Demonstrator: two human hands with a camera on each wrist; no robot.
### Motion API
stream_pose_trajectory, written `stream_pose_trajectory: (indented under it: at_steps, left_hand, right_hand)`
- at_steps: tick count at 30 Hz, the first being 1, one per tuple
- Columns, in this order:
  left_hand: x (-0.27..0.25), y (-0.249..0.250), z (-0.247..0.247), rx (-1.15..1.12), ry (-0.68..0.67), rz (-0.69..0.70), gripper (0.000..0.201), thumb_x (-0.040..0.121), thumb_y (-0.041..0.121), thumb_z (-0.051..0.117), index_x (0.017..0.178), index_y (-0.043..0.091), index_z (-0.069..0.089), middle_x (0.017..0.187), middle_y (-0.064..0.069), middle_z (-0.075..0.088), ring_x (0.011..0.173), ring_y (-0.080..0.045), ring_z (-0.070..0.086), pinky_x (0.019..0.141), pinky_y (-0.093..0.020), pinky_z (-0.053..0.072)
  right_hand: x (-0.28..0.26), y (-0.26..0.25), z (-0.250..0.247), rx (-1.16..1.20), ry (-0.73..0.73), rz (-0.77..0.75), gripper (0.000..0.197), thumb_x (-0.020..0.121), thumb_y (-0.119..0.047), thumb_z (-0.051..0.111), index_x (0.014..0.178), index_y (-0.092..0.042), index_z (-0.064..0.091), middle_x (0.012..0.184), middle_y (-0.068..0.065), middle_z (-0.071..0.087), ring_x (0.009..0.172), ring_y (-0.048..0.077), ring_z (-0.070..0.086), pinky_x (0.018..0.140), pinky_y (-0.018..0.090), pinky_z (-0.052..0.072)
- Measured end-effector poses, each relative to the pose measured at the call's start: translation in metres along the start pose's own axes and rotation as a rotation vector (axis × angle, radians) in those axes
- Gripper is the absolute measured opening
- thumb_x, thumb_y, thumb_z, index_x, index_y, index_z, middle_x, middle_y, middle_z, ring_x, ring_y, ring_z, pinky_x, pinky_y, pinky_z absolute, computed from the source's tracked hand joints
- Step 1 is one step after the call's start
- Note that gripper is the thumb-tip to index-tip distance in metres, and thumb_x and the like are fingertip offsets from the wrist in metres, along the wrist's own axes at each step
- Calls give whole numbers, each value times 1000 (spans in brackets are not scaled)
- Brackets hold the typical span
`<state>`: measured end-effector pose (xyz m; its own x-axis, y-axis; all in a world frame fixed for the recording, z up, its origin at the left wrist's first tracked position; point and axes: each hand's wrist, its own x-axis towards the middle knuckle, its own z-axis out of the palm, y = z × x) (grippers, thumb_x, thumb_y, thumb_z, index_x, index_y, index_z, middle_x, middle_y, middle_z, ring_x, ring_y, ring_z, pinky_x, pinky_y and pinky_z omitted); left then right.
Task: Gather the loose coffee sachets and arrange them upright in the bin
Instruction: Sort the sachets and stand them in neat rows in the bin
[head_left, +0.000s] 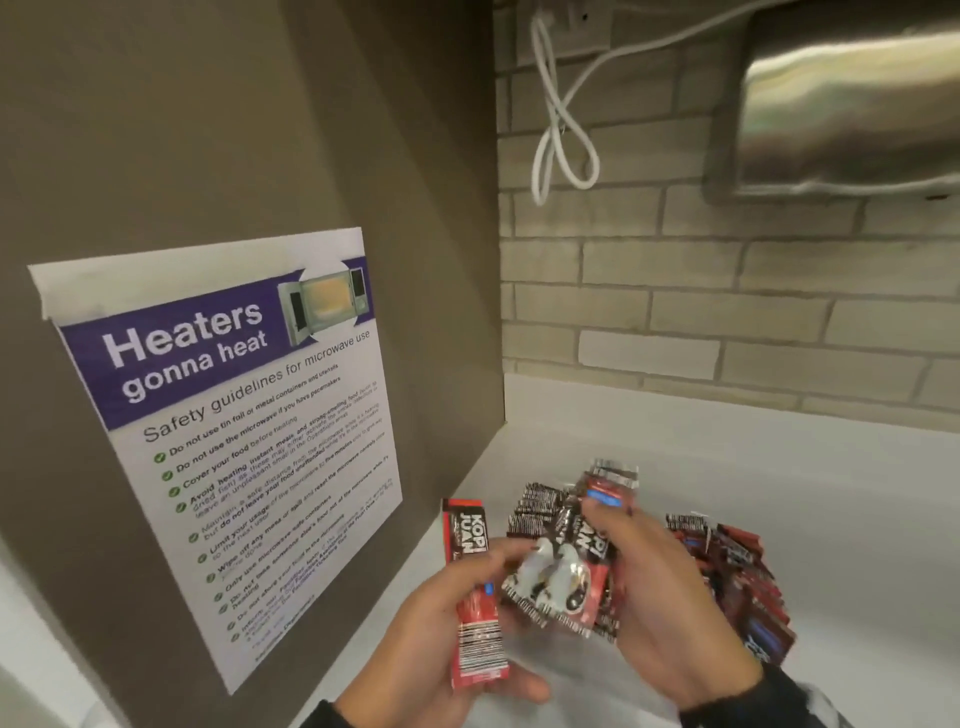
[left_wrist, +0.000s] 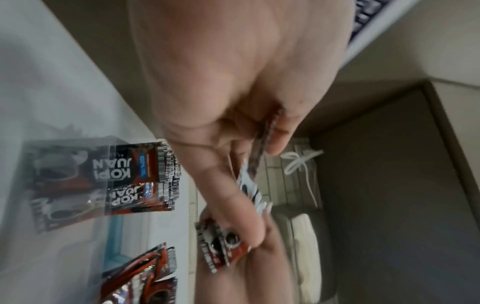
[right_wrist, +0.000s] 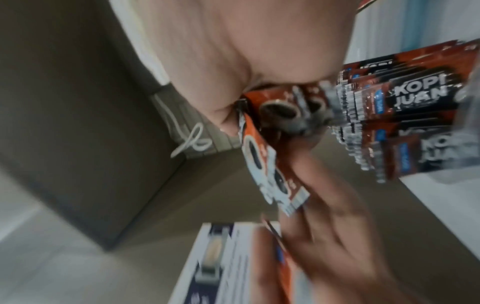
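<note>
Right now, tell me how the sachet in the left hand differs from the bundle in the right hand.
The left hand pinches a single sachet, flat with its KOPI JUAN face to the head camera. The right hand grips a bundle of sachets, several fanned together, showing coffee-cup artwork. Both are red-and-black KOPI JUAN packs held above the white counter.

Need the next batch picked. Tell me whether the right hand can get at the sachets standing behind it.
Probably not yet: the right hand already grips a bunch of sachets. The standing sachets are right beside it with nothing between, so once emptied it could.
</note>
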<state>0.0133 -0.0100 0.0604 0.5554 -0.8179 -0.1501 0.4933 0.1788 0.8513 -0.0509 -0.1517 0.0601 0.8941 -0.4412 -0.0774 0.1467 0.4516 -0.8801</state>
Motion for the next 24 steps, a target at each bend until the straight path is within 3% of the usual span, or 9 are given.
stream_pose_trajectory:
  at_steps: [3,5,7,10,13,15,17,21,24]
  left_hand:
    - [10,12,-20,-62,5,12,32,85,16,48,103,2,71,77,-12,59,61,-23,60,40,-31,49]
    - [15,16,-29,-79,41,37,23,82,8,57,101,-1,68,65,-8,50,53,-19,52,41,-29,45]
    - [20,19,-33,-96,69,37,17,77,3,68,94,1,64,62,-9,48,49,-19,50,41,-29,45]
    - [28,16,-34,-48,123,67,13,78,8,69,84,3,59,62,-8,51,49,-18,52,41,-29,45]
    - [33,6,-27,35,171,110,15,80,16,59,80,3,52,57,-7,55,46,-16,54,41,-25,44]
    - [34,-3,-23,110,179,134,22,79,15,72,82,3,54,62,-8,61,53,-17,60,48,-25,48]
    - [33,-9,-22,212,182,168,34,65,15,80,88,4,58,73,-11,67,67,-21,65,60,-28,51]
    - [28,-13,-22,241,183,221,28,60,12,76,85,6,67,81,-19,70,72,-27,67,64,-32,53]
    - [22,-17,-23,212,200,263,38,65,12,73,98,-2,61,98,-32,67,86,-38,67,77,-44,56]
  right_hand:
    - [11,-10,0,174,84,-22,26,96,-12,43,103,7,59,89,25,70,73,37,70,64,46,58]
    - [15,-12,5,269,112,-4,21,95,-9,44,100,6,58,77,21,69,57,31,67,49,37,55]
    - [18,-10,10,279,123,30,16,94,-7,46,97,4,58,71,19,66,50,25,62,46,32,53]
    - [24,-1,13,98,91,62,15,94,-5,47,96,1,61,73,20,67,54,27,63,51,36,56]
    - [25,4,14,-47,35,54,17,94,-7,49,101,-2,63,87,21,72,71,31,69,65,40,58]
    - [22,4,14,-73,-19,65,18,94,-7,49,101,-4,65,89,19,72,74,29,71,62,36,58]
    - [18,2,13,-74,-64,85,19,94,-7,48,99,-4,66,88,19,73,74,28,71,60,34,58]
    - [14,-4,1,62,-165,124,24,94,-7,45,106,3,63,92,24,71,74,33,71,61,42,59]
    - [13,-11,-15,167,-147,77,26,94,-6,43,109,6,60,83,23,68,64,34,68,56,44,59]
